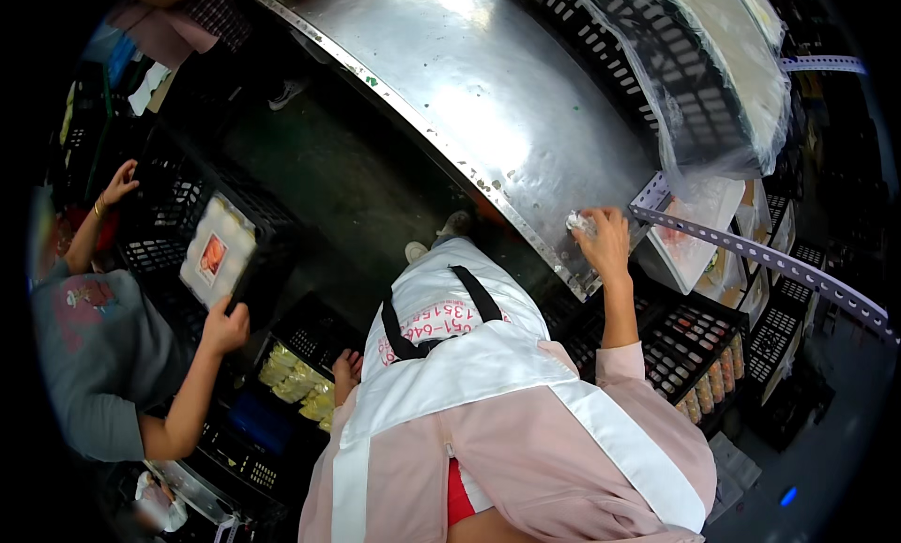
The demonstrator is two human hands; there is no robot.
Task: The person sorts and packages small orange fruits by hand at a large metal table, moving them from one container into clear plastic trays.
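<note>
My right hand [608, 243] is at the near corner of the metal table [469, 102], its fingers closed on a small crumpled white wad [580, 224], which could be paper or thin plastic. The wad is on or just over the table top. My left hand [347, 367] hangs low beside my white apron [450, 308], with its fingers loosely curled and apart. Nothing shows in it, though part of the hand is hidden by the apron and sleeve.
A black plastic-wrapped crate [694, 92] stands at the table's right. A perforated metal strip [751, 245] juts out beside it. At left, a person in grey [103, 355] holds a white package [218, 252]. Black crates [657, 346] with packed goods stack on both sides.
</note>
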